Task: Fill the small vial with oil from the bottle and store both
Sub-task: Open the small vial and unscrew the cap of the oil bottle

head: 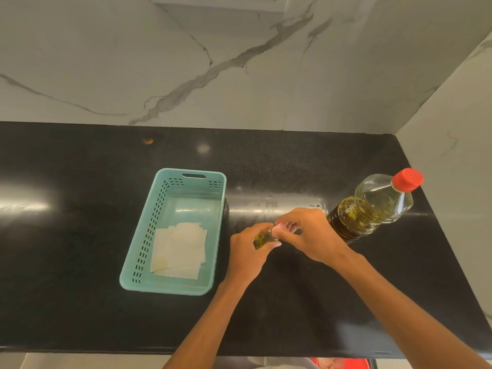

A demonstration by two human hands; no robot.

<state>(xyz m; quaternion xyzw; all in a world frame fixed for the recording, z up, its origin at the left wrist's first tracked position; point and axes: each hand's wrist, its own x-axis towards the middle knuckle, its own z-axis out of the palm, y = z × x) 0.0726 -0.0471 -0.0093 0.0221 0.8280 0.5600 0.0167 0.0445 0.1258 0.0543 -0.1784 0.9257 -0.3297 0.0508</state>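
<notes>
A small glass vial point(261, 239) holding yellow-green oil is gripped in my left hand point(246, 255), just above the black counter. My right hand point(310, 234) has its fingertips pinched at the vial's top, where a small metal-coloured rim or cap shows; whether a cap is in those fingers I cannot tell. The large clear oil bottle point(372, 206), with its red cap point(407, 179) on, stands upright on the counter right behind my right hand, apart from both hands.
A teal plastic basket point(138, 251) sits left of my hands with folded white paper napkins point(179, 250) in its bottom. The black counter point(80, 235) ends at a marble wall behind and another on the right.
</notes>
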